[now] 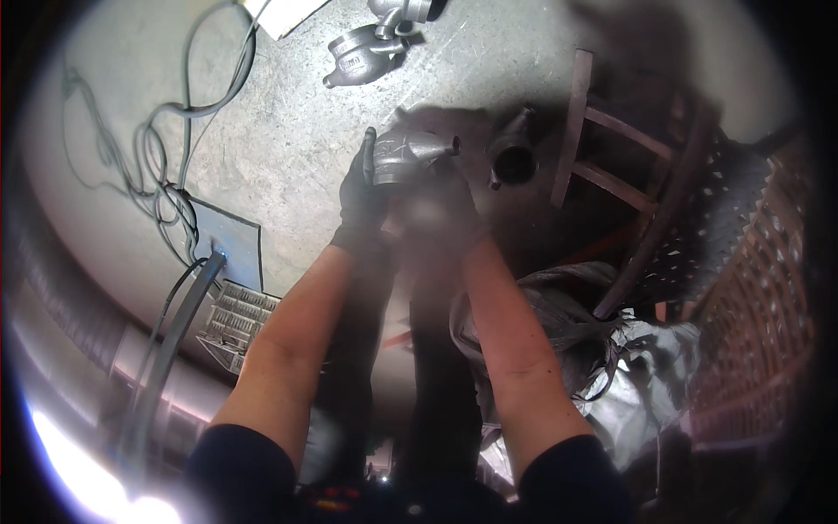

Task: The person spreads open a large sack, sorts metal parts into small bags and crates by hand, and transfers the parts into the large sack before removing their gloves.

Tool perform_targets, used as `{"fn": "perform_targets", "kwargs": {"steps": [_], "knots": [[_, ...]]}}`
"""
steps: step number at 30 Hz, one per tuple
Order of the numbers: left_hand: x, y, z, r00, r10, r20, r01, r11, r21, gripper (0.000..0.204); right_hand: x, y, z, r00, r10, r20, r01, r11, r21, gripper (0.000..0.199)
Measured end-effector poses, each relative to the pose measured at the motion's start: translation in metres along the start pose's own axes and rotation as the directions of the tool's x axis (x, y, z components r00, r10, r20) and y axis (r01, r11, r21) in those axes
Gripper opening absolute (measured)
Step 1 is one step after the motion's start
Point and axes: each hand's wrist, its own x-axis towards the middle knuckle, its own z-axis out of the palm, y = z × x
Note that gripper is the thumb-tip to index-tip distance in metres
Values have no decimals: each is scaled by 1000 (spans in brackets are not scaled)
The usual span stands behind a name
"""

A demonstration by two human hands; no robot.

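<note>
My left hand [360,196], in a dark glove, is closed on the left side of a grey metal casting [406,157]. A finger stands up along the casting's left rim. The casting has a rounded body and a short spout pointing right. My right hand [460,214], also gloved, is at the casting's lower right; shadow and a blurred patch hide its fingers. To the right, a similar dark casting [515,162] rests on the floor with its round opening showing. Farther off, two more grey castings, one with a wide collar [362,57] and one cut by the top edge [401,13], lie close together.
Grey cables [170,113] tangle on the left floor, near a blue-grey plate [231,244] with an upright metal post [179,323]. At right stand a metal frame [615,127] and a slatted basket [755,288]. Dark sacking [567,288] lies beside my right forearm.
</note>
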Motion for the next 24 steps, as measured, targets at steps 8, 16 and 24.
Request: {"fn": "perform_targets", "kwargs": {"steps": [8,16,24], "knots": [[24,-56,-13,978,-197,67,205,969,-135,53,-35,-38,-43,891,29,-453,-163,952,-259,49],[76,-58,-78,792,-245,559,15,923,384,62,-21,-37,-93,832,-127,-540,-384,572,-725,63],[186,9,-78,863,485,140,-494,756,429,62,-6,-10,-98,790,-173,-588,-378,617,-690,54]]}}
